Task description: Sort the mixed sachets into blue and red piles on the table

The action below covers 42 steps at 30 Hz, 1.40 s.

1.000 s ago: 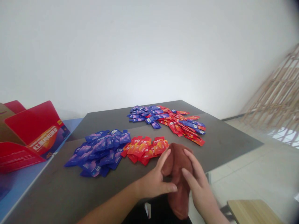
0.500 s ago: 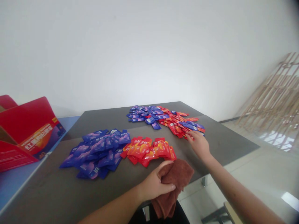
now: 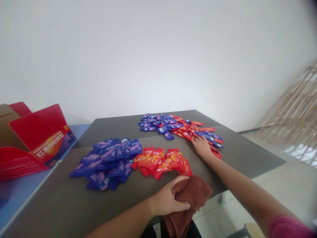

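Observation:
A brown cloth (image 3: 193,195) hangs over the table's near edge, and my left hand (image 3: 170,198) is closed on it. Farther right, my right hand (image 3: 201,146) reaches the mixed pile of red sachets (image 3: 183,132) and blue sachets (image 3: 208,136); its fingers are apart and touch the pile's near side. Nearer me lie a group of red and orange sachets (image 3: 160,162) and, to its left, a heap of blue sachets (image 3: 109,162). More blue sachets (image 3: 158,122) spread at the back middle.
At the left, an open red carton (image 3: 39,132) rests on a blue surface (image 3: 29,195). A dark table (image 3: 59,198) carries the sachets. Wooden slatted racks (image 3: 297,109) lean against the white wall at the right.
My right hand has shifted slightly left along the pile, and its fingers have spread. A red sachet now shows right of the hand. The view has shifted a little.

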Each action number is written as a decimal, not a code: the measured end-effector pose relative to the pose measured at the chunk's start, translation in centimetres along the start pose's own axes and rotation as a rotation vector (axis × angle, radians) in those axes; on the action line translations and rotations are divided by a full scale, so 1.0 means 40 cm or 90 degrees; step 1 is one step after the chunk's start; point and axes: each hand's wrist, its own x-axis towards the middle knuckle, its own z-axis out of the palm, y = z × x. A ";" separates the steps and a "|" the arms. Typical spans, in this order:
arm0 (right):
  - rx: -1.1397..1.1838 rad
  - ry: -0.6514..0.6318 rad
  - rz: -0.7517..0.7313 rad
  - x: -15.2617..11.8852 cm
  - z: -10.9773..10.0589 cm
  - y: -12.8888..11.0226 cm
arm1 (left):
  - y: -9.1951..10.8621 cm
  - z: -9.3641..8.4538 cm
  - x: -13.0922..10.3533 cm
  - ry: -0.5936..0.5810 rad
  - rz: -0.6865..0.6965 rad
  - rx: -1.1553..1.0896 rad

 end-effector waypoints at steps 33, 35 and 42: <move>1.320 -0.344 0.405 -0.411 -0.473 -0.247 | 0.107 0.071 0.005 0.204 0.097 0.002; 1.351 -0.319 0.394 -0.437 -0.477 -0.263 | 0.110 0.098 -0.011 0.230 0.135 0.137; 1.374 -0.237 0.332 -0.551 -0.481 -0.375 | 0.090 0.198 -0.095 0.301 0.108 0.507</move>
